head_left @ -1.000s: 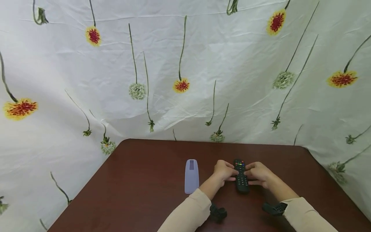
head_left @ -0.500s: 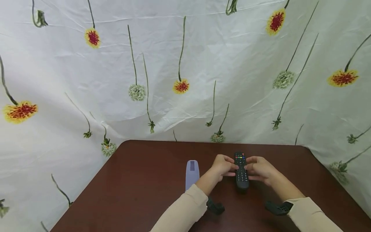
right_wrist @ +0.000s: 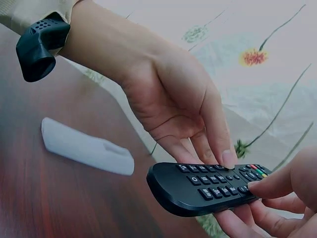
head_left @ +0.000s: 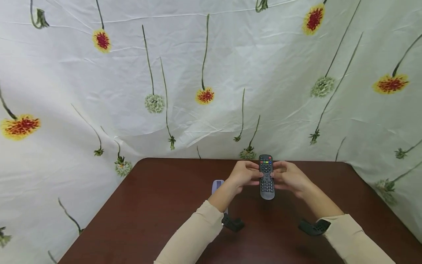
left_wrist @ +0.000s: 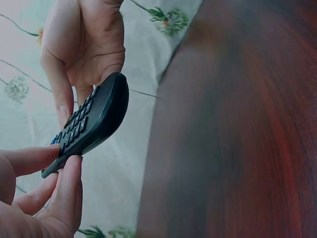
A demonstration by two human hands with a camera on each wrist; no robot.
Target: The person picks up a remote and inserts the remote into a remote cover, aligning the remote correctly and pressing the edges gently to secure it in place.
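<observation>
A black remote control (head_left: 266, 178) with rows of buttons and a few coloured keys is held up above the table, its button face toward the head camera. My left hand (head_left: 244, 175) pinches its left edge, thumb on the front and fingers behind. On the opposite edge my right hand (head_left: 290, 179) grips it the same way. In the left wrist view the remote (left_wrist: 94, 116) is seen from its thick rounded end, raised off the tabletop. A pale lavender, long, flat piece (right_wrist: 86, 146) lies on the table; my left forearm partly covers it in the head view.
The dark reddish-brown table (head_left: 165, 205) has rounded far corners. Behind it hangs a white cloth (head_left: 184, 73) printed with flowers. Each wrist wears a black strap mount, such as the one on the right wrist (head_left: 314, 227).
Both hands have raised the remote control from near the tabletop, moving it up and slightly left, and its face has tilted toward the head camera. My left forearm now covers more of the lavender piece.
</observation>
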